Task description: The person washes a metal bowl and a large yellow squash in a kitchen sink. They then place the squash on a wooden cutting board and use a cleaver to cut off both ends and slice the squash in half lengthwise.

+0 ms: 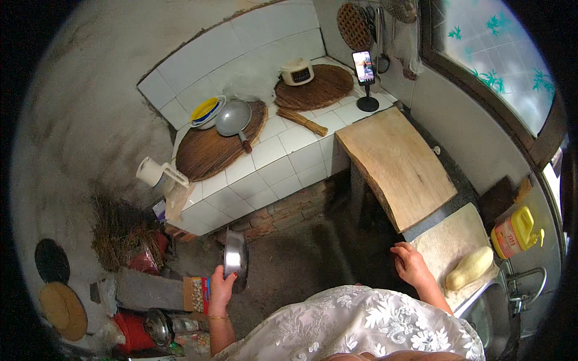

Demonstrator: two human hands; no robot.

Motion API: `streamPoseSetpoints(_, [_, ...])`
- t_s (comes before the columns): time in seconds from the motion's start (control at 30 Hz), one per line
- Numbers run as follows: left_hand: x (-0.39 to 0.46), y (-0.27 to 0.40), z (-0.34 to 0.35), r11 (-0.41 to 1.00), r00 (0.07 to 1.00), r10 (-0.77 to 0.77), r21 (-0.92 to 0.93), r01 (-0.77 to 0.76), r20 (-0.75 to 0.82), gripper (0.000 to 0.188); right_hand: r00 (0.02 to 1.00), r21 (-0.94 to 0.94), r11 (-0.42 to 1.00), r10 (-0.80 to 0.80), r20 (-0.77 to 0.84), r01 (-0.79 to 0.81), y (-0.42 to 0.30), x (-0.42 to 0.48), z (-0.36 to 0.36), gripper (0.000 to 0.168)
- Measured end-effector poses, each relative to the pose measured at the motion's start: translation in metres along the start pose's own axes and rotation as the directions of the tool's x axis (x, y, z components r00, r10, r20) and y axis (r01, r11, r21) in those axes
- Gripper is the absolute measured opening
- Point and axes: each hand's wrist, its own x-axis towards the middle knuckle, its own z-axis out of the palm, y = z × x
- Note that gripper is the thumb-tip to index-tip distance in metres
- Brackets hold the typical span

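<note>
My left hand [221,289] grips the rim of a metal bowl [235,259], held tilted on its side over the dark floor. My right hand [410,261] has its fingers loosely curled and holds nothing that I can see; it is beside the edge of a cloth-covered counter [440,234]. On that cloth lies a pale, elongated gourd [469,268], to the right of the hand. Beyond the cloth is a thick wooden cutting board [399,162].
A white-tiled stove ledge [289,140] carries two round wooden lids [207,155] [316,88], a ladle [233,118], a straw brush [301,121] and a phone on a stand [364,67]. A sink [485,320] and yellow detergent jug [515,234] are at right. Containers and dry brushwood [119,234] crowd the left.
</note>
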Motion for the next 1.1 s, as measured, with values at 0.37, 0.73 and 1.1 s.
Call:
streamPoseSetpoints(0.37, [0.232, 0.069, -0.006, 0.967, 0.977, 0.204, 0.168, -0.192, -0.056, 0.029, 0.969, -0.041, 0.976, 0.206, -0.137, -0.213, 0.011, 0.073, 0.02, 0.03])
streamPoseSetpoints(0.73, [0.489, -0.015, 0.017, 0.714, 0.965, 0.246, 0.69, -0.117, -0.091, 0.028, 0.741, -0.137, 0.808, 0.439, -0.508, -0.572, -0.053, 0.065, 0.044, 0.026])
streamPoseSetpoints(1.1, [0.465, 0.047, 0.082, 0.459, 0.95, 0.133, 0.867, 0.193, -0.282, 0.048, 0.517, 0.007, 0.672, 0.576, -0.633, -0.741, -0.068, -0.006, 0.024, 0.022])
